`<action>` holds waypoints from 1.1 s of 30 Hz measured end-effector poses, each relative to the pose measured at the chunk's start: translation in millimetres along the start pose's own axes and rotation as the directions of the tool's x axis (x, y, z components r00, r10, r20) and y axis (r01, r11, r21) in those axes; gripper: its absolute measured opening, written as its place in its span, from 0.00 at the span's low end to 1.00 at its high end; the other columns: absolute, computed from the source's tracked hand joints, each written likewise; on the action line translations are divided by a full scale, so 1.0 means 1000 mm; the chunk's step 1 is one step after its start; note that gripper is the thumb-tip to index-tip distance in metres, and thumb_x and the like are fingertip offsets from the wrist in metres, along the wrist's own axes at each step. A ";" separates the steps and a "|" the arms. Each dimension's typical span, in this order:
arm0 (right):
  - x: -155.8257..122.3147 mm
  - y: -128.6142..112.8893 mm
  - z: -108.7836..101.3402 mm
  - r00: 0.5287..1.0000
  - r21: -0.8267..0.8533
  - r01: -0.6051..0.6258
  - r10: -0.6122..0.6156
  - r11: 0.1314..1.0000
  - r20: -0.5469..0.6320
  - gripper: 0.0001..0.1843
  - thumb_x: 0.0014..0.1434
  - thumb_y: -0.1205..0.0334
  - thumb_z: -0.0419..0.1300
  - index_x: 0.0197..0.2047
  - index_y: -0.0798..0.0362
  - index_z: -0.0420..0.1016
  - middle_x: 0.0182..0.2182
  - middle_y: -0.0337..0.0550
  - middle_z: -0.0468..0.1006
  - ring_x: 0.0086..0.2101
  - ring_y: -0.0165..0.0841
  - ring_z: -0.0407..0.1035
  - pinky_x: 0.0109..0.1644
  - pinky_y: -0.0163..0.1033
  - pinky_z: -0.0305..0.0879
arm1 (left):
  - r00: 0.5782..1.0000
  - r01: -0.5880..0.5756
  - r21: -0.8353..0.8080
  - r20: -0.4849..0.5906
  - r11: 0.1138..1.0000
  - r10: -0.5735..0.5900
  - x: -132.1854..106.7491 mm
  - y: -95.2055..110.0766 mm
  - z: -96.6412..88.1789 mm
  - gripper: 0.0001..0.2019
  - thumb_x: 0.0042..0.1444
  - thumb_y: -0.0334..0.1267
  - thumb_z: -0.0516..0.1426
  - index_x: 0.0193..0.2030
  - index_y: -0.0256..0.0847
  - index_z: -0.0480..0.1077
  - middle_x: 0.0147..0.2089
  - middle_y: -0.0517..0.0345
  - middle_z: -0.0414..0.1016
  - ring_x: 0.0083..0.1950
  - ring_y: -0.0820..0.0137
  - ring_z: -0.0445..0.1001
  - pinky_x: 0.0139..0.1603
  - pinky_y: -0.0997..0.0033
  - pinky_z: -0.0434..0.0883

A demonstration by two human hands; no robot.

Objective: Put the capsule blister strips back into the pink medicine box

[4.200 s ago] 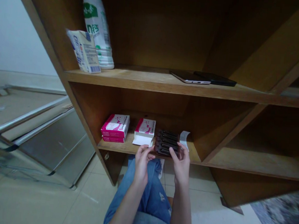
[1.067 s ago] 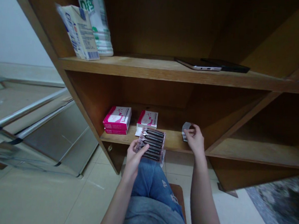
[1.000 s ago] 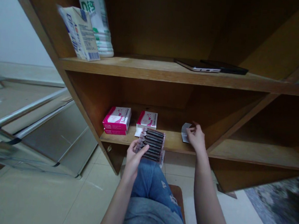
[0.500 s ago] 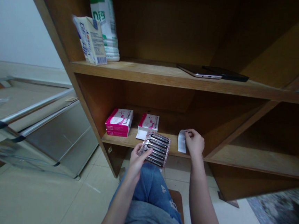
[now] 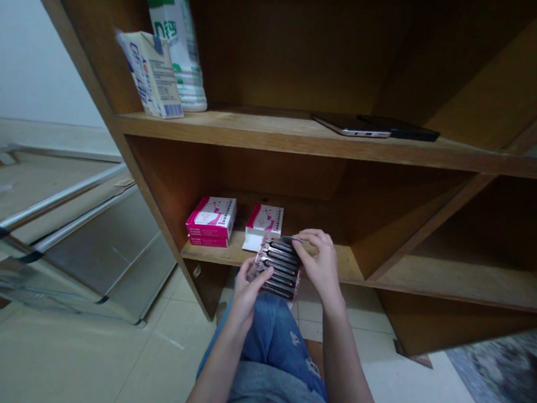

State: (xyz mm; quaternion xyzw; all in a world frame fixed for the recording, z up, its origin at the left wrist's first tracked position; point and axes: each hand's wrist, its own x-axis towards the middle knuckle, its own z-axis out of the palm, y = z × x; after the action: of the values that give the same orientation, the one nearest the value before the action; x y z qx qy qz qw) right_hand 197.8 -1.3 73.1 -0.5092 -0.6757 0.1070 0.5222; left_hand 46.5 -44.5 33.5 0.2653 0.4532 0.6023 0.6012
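- pink-and-white box (image 5: pixel 210 221) on the lower wooden shelf (image 5: pixel 319 262)
- second pink-and-white box (image 5: pixel 264 220) just beside it, on white paper (image 5: pixel 250 244)
- carton (image 5: pixel 150 75) leaning against a white-and-green bottle (image 5: pixel 174 36) on the upper shelf (image 5: pixel 255 139)
- two phones (image 5: pixel 350 128) (image 5: pixel 409 130), overlapping
- metal-edged rack (image 5: pixel 57 198) on the tiled floor (image 5: pixel 48 358)
- rug (image 5: pixel 506 385)

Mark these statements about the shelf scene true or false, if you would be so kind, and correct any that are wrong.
1. The left hand holds a blister pack of dark ampoules: true.
2. The right hand is well away from the pack: false; its fingers are at the pack's upper right edge.
3. Pink-and-white boxes stand on the lower shelf: true.
4. A phone lies on the lower shelf: false; it lies on the upper shelf.
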 end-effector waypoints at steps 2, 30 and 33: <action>-0.005 0.000 0.004 1.000 0.132 -0.020 0.017 0.991 0.020 0.08 0.57 0.59 0.57 0.34 0.51 0.76 0.37 0.44 0.75 0.41 0.37 0.68 0.46 0.43 0.62 | 1.000 0.027 -0.019 0.013 0.999 -0.027 -0.001 0.000 0.000 0.24 0.37 0.41 0.68 0.42 0.40 0.67 0.41 0.55 0.76 0.37 0.69 0.75 0.35 0.73 0.71; -0.010 0.010 0.029 0.981 0.433 -0.135 0.181 0.891 -0.066 0.09 0.58 0.55 0.57 0.34 0.51 0.73 0.32 0.40 0.74 0.35 0.34 0.68 0.40 0.38 0.63 | 0.990 0.102 -0.090 0.101 0.991 -0.093 -0.004 -0.009 0.003 0.22 0.40 0.38 0.66 0.44 0.42 0.67 0.41 0.58 0.75 0.38 0.70 0.75 0.36 0.74 0.71; -0.014 0.003 0.027 0.997 0.413 -0.079 0.082 0.907 0.010 0.07 0.58 0.57 0.57 0.33 0.50 0.74 0.33 0.41 0.74 0.37 0.34 0.69 0.43 0.40 0.63 | 0.993 0.113 -0.117 0.044 0.987 -0.109 -0.004 -0.007 0.003 0.23 0.39 0.39 0.67 0.44 0.41 0.67 0.41 0.57 0.76 0.37 0.70 0.76 0.35 0.73 0.71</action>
State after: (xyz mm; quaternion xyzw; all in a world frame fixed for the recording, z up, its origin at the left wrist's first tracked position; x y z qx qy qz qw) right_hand 176.6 -0.6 50.9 -0.4151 -0.6143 0.2667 0.6158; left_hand 53.4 -48.7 29.4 0.2147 0.4191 0.5888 0.6570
